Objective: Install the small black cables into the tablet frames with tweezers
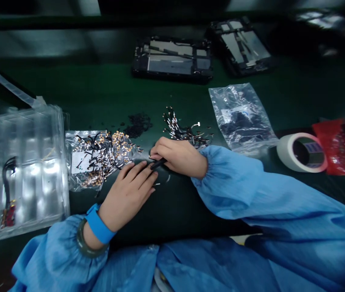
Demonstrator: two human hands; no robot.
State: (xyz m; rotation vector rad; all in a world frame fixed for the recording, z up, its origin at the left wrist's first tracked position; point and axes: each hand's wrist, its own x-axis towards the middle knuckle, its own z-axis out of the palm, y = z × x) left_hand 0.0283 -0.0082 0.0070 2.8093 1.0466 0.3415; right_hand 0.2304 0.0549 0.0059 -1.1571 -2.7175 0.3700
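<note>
Hands meet at the middle of a dark green mat: the right hand [178,155] lies knuckles up, fingers curled shut around a thin black tool [159,163] whose tip pokes out toward the left hand [127,195]. That one rests flat, palm down, fingers stretched and slack, gripping nothing, their tips just under the tool. What the tool's tip touches is too small to make out, and its handle is buried in the fist. Just beyond the right knuckles lies a tangle of small cables [184,129], thin and black with pale ends. Beside the left fingertips, a clear bag [96,158] holds more of them, with gold ends. A clear tray [20,170] sits further out past the left wrist.
</note>
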